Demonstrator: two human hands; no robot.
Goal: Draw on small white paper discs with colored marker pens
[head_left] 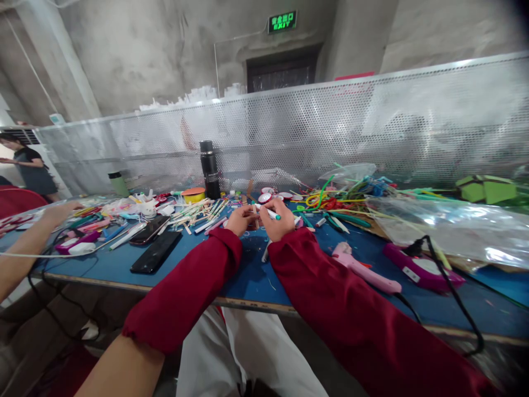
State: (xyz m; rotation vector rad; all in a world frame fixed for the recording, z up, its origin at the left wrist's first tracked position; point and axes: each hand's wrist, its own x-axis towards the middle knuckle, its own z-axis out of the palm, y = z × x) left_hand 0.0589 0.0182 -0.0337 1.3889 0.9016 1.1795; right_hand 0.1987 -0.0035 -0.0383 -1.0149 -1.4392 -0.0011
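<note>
White marker (270, 213) in the right hand (282, 224), above the middle of a crowded worktop (196, 253)

The blue worktop spans the view, its near edge towards the viewer. Two arms in dark red sleeves (198, 284) reach over that edge. A pink glue gun (367, 269) lies right of them, a black phone (156, 252) left of them, both nearer the near edge than the hands are.

The left hand (239, 222) and right hand come together just beside each other, well in from the near edge. Working well here, I judge, means resting the wrists for support, keeping the small piece still, and using light, short touches of the marker with the left fingertips out of its path.

The right fingers are closed around the marker, its teal end pointing rightwards; whether its other end touches anything is too small to tell. The left fingers are bent and nearly together, seemingly pinching a slim tan piece (255, 210), partly hidden.
</note>
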